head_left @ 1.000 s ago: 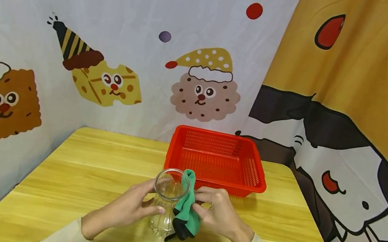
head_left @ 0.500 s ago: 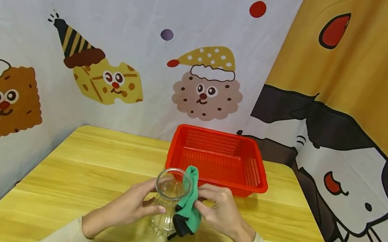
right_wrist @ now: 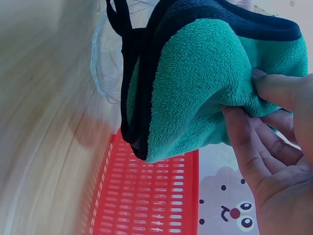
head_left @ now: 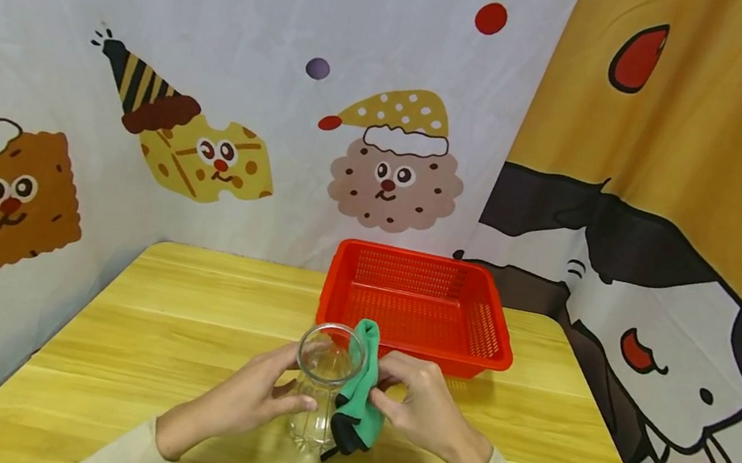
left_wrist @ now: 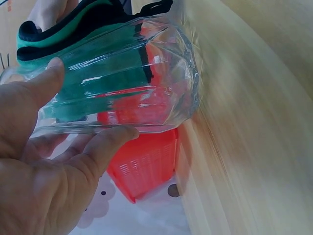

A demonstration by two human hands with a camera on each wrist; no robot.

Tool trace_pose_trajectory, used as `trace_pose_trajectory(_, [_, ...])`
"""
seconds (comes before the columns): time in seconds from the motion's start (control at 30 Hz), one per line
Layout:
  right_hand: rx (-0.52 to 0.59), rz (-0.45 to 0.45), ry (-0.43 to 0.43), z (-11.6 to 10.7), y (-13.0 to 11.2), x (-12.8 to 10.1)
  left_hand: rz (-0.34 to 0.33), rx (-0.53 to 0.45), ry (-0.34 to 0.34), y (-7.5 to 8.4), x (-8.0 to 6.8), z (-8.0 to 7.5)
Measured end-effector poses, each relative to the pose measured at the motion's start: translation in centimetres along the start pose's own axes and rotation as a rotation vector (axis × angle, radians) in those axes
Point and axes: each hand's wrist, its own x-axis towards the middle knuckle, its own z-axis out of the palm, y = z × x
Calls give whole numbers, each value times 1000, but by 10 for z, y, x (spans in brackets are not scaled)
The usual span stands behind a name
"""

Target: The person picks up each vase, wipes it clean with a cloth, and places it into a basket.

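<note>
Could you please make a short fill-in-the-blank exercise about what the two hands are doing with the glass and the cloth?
1. The left hand grips a clear ____ jar standing on the wooden table.
2. The right hand presses a ____ cloth with black trim against the jar.
3. Behind the hands stands a red plastic ____.

Missing words: glass; green; basket
</note>
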Motion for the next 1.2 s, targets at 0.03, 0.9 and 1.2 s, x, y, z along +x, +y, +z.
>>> trace_pose_trajectory(0.03, [2,-4,1,0,0,0,-3,-1,-1,0,0,0])
trace_pose_trajectory(0.9, [-8,-43,57,-22,2,-8,-44,-11,11,-2,1,5])
trace_pose_trajectory(1.2, [-108,-51,9,-49,4,-13,-63,-5,12,-1,0,7])
